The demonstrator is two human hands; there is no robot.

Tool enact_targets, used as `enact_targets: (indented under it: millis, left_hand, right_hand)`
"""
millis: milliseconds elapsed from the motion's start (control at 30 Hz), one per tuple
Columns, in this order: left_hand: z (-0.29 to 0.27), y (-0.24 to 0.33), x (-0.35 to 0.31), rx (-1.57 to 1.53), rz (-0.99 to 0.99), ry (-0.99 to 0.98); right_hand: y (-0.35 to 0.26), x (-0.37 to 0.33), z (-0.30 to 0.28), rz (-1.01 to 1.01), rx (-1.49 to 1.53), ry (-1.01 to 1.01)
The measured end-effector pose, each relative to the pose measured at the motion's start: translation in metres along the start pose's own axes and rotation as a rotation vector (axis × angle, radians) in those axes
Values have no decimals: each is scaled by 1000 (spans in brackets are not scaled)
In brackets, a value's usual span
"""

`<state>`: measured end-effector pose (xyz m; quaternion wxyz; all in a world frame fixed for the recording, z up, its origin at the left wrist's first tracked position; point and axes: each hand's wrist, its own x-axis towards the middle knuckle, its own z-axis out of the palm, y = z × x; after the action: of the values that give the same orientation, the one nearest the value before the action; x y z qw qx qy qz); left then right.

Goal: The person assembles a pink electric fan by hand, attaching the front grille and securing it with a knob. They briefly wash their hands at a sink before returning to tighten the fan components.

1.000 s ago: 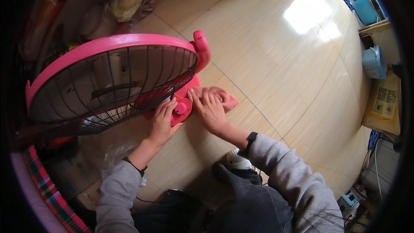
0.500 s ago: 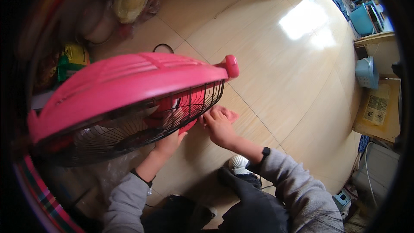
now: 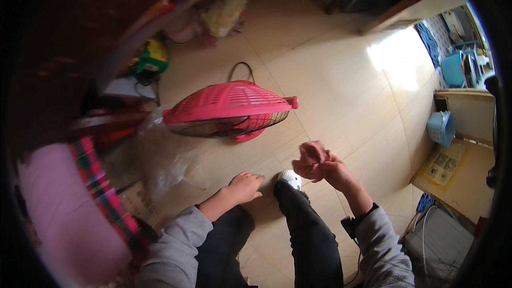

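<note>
So the pink cloth is bunched up in the right hand, fingers closed on it, held near and right of the pink electric fan, not touching it. Looks soft and floppy, so I'd guess it's super light and you can scrunch it anywhere; can't tell if it's damp. The left hand is empty, fingers stretched out, on the near side of the fan. Fan's standing on the tiled floor, a bit left of the middle. The slotted rear shell looks like smooth plastic, so probably stiff, kinda slick and a bit top-heavy. I'd grab the solid rim or steady the round base, and go easy on the dark wire grille, since thin wires like that might bend.
</note>
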<state>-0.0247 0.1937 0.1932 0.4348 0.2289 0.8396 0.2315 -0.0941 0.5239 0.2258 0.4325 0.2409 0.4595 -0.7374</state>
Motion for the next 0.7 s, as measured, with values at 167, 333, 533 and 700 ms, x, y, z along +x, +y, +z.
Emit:
enact_targets:
  millis: [167,333,533,700]
  left_hand:
    - [-43,75,-108,-5,-71,-25]
    - [-83,163,-218,-54,-88,-1]
    - [-123,252,-311,-116,-60,50]
    - [-166,292,-354,-22,11,144]
  right_hand:
    - [-18,-98,27,-144,-10,78]
    - [-47,-211,72,-195,-261,232]
    - [-78,-335,120,-369,-373,198]
    - [-91,-423,152,-657,-1029,441]
